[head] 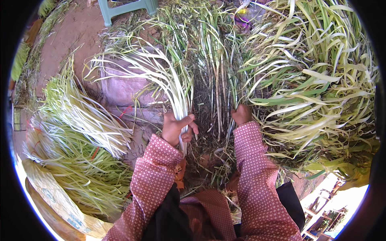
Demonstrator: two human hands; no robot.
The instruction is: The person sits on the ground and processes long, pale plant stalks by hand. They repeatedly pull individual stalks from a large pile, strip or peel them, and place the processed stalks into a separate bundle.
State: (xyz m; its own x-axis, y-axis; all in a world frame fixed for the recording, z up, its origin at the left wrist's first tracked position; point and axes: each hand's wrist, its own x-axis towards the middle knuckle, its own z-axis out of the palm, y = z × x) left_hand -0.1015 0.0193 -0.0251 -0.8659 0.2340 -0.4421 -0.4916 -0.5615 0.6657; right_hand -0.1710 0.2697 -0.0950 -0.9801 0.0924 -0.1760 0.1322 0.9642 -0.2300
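Observation:
My left hand [178,129] is closed around a bunch of pale garlic chives [178,96], whose white stalks pass down through the fist while the leaves fan up and to the left. To its right, my right hand [242,115] is a curled fist at the edge of the trimmings, against thin green stalks; whether it grips any is hidden. Between and beyond the hands lies a litter of discarded stalks and leaves [217,78]. A big heap of loose yellow-green chives [313,99] lies at the right.
Cleaned chives [90,114] lie at the left on a pile with red ties [95,153]. Below them is a woven plastic sack [54,195]. A green plastic stool [126,10] stands at the top, and a pale sheet [126,84] lies on the earth floor [69,39].

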